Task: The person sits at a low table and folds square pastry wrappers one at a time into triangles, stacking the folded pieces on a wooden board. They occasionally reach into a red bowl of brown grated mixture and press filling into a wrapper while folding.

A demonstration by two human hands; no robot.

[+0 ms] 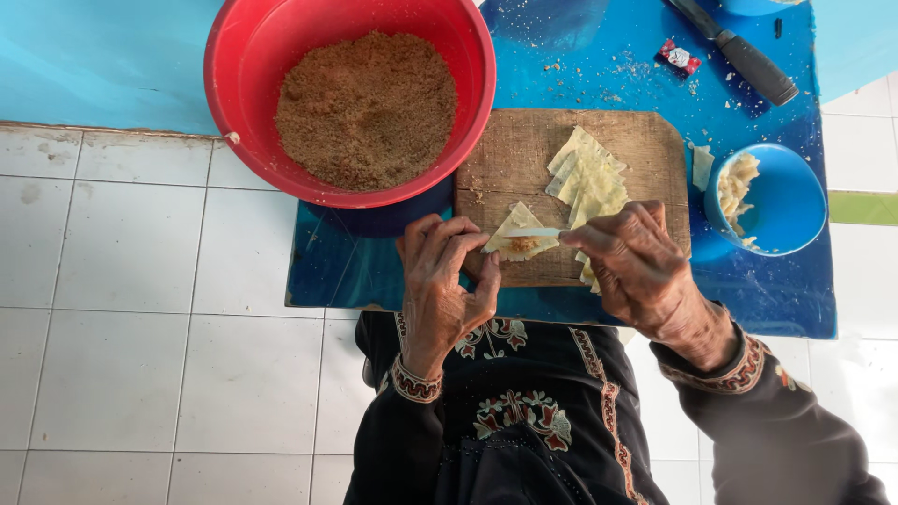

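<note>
Dough wrapper (520, 236), pinned to the wooden board (524, 159) by left hand (440, 281) fingers, takes filling from a small spatula (535, 233) pinched in the right hand (636, 262); red bowl (243, 56) sits close.

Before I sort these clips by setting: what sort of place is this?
Likely a home cooking spot on a tiled floor: a wooden cutting board, a red bowl of brown filling, and dough wrappers.

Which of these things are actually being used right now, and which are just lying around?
In use:
left hand holding the filled wrapper
right hand with a thin white stick
wrapper stack
wooden board
red bowl of brown filling

Lying about:
black-handled knife
small red packet
blue bowl
</note>
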